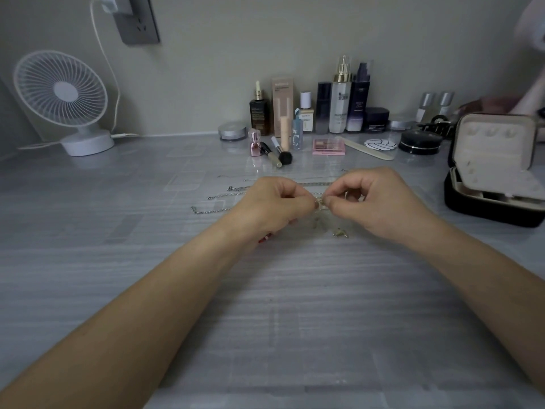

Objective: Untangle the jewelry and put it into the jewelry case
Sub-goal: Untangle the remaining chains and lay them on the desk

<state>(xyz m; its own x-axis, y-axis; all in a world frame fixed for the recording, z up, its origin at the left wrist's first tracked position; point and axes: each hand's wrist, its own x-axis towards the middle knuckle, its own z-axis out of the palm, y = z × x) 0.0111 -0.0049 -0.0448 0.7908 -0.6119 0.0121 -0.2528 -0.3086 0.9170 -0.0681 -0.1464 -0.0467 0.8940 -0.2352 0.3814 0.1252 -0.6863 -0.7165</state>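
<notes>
My left hand (272, 206) and my right hand (374, 199) meet at the middle of the grey table, fingertips pinched together on a thin gold chain (322, 202). A small gold pendant (340, 233) lies on the table just below the hands. Several silver chains (218, 196) lie stretched out to the left of my left hand, and another runs behind both hands. The black jewelry case (495, 208) stands open at the right, its cream lid upright.
A white desk fan (63, 95) stands at the back left with its cable running to a wall socket. Cosmetic bottles (339, 98), brushes, a pink palette (328, 146), a nail file and a round black compact (420, 142) line the back wall.
</notes>
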